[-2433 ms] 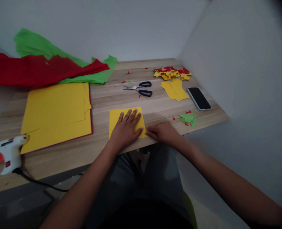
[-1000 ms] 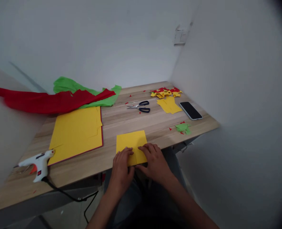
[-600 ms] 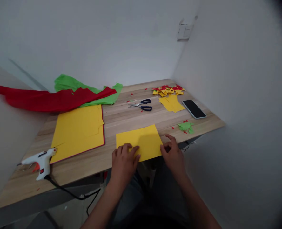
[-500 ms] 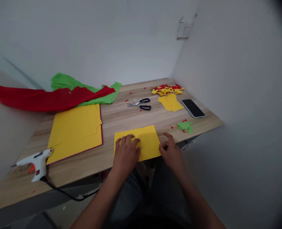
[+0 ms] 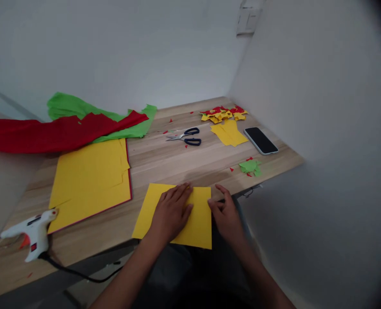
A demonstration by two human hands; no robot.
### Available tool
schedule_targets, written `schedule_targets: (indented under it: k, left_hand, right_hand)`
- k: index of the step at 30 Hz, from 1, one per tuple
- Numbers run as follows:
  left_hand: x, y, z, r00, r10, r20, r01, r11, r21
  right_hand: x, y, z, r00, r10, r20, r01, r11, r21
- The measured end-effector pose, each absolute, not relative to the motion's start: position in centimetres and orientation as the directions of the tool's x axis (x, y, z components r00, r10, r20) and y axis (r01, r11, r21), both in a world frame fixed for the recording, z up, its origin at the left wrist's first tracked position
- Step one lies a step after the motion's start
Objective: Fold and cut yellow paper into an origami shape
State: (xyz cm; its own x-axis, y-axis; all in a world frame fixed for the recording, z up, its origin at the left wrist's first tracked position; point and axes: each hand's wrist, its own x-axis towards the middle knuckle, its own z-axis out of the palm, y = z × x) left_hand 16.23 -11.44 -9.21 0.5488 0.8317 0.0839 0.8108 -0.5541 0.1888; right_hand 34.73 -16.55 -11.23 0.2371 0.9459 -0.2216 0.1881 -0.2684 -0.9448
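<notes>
A sheet of yellow paper (image 5: pixel 198 219) lies at the front of the table, its near edge sticking out past the tabletop. My left hand (image 5: pixel 171 210) rests flat on the sheet, fingers stretched forward and thumb apart. Beside the sheet's right edge is my right hand (image 5: pixel 225 214), fingers bent and apart, one fingertip touching that edge. Behind the sheet lie scissors (image 5: pixel 187 136) with dark handles, their blades slightly apart.
At left, a glue gun (image 5: pixel 37 231) with a black cord lies by a large yellow sheet stack (image 5: pixel 90 171). Red fabric-like material (image 5: pixel 55 133) and green material (image 5: pixel 150 118) lie behind. Right: cut yellow pieces (image 5: pixel 229 133), red-yellow cutouts (image 5: pixel 222 115), a phone (image 5: pixel 261 140), green scraps (image 5: pixel 250 166).
The yellow paper has turned clockwise and come nearer, so more of it overhangs the front edge. My left hand has flattened on it. The view has shifted slightly.
</notes>
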Motion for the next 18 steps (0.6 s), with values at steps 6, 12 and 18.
schedule_targets:
  k: [6, 12, 18]
  left_hand:
    - [16.7, -9.5, -9.7, 0.514, 0.851, 0.107, 0.832, -0.525, 0.178]
    - [17.9, -7.8, -9.9, 0.452, 0.886, 0.101, 0.878, -0.462, 0.124]
    - [18.5, -8.1, -10.2, 0.431, 0.895, 0.117, 0.894, -0.441, 0.083]
  right_hand:
    - [34.5, -12.4, -8.3, 0.163, 0.976, -0.145, 0.731, -0.218, -0.646]
    - [33.7, -7.8, -7.7, 0.158, 0.982, -0.103, 0.875, -0.188, -0.446]
    - [33.9, -7.2, -8.2, 0.128, 0.987, -0.102, 0.898, -0.159, -0.411]
